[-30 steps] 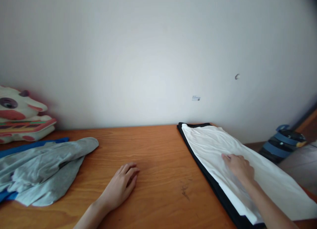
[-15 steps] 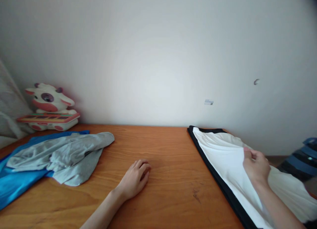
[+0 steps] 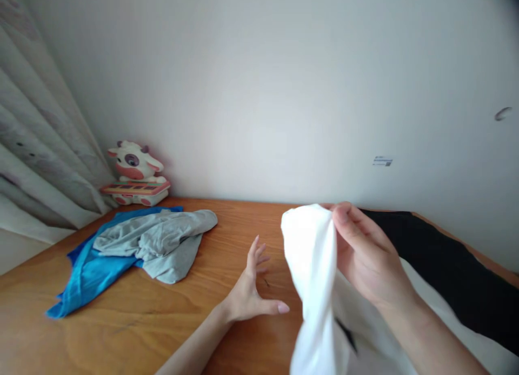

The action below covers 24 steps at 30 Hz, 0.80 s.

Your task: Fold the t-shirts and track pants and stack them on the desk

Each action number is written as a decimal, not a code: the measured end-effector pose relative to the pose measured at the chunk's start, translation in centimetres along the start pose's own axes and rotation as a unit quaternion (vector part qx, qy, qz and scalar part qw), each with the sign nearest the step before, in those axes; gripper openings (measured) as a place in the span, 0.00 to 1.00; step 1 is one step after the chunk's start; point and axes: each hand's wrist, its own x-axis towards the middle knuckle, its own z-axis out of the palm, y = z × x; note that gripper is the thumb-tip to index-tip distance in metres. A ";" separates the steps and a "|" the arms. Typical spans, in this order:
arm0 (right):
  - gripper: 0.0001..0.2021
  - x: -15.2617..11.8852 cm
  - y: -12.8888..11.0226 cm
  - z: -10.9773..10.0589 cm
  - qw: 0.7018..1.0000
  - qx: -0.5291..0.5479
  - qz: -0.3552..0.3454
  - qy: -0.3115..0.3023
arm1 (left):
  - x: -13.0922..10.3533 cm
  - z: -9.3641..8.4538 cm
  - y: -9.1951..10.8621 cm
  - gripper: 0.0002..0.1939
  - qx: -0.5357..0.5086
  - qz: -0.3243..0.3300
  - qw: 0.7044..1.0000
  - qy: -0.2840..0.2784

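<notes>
A white garment (image 3: 312, 256) hangs from my right hand (image 3: 365, 250), which pinches its upper edge and holds that part up off the table. The rest of the white cloth trails down toward the lower right. To the left of it, my left hand (image 3: 253, 288) is open, thumb and fingers spread, with nothing in it and apart from the cloth. Black cloth (image 3: 438, 261) lies on the table behind and to the right of my right hand.
On the left of the wooden table (image 3: 121, 337) lies a crumpled grey garment (image 3: 162, 242) over a blue garment (image 3: 89, 278). A toy cow with a keyboard (image 3: 135, 175) stands by the wall, beside a curtain (image 3: 36, 137).
My right hand has lifted the white garment off the black cloth and brought it left toward the middle. My left hand has spread its fingers and moved slightly right. The view has turned left.
</notes>
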 end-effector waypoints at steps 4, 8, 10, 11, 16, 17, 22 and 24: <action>0.22 0.5 4.6 -2.5 0.988 -0.156 0.021 -0.005 | 0.2 0.3 1.6 0.42 0.015 -0.014 0.999 -0.044; 0.23 -1.7 8.8 -6.9 0.936 -0.338 0.072 -0.063 | 0.2 0.4 2.2 0.07 0.107 -0.007 0.992 -0.064; 0.23 -3.8 10.3 -9.3 0.900 -0.408 0.074 -0.136 | 0.4 0.4 1.8 0.05 0.104 -0.036 0.994 -0.008; 0.33 -4.8 11.0 -10.4 0.883 -0.436 0.066 -0.157 | 0.6 0.3 1.7 0.06 0.089 -0.052 0.994 0.036; 0.46 -6.8 14.0 -11.5 0.840 -0.516 0.018 -0.169 | 1.7 -3.6 2.8 0.12 -0.030 -0.025 0.960 0.277; 0.42 -6.6 14.4 -10.8 0.847 -0.507 0.007 -0.158 | 1.8 -4.9 3.3 0.12 -0.050 0.001 0.943 0.330; 0.29 -4.2 15.9 -7.1 0.906 -0.415 0.027 -0.076 | 1.5 -9.0 4.9 0.09 0.013 0.083 0.890 0.448; 0.28 -3.6 17.0 -6.5 0.926 -0.376 0.036 -0.020 | 1.0 -8.8 4.4 0.12 0.123 0.050 0.939 0.317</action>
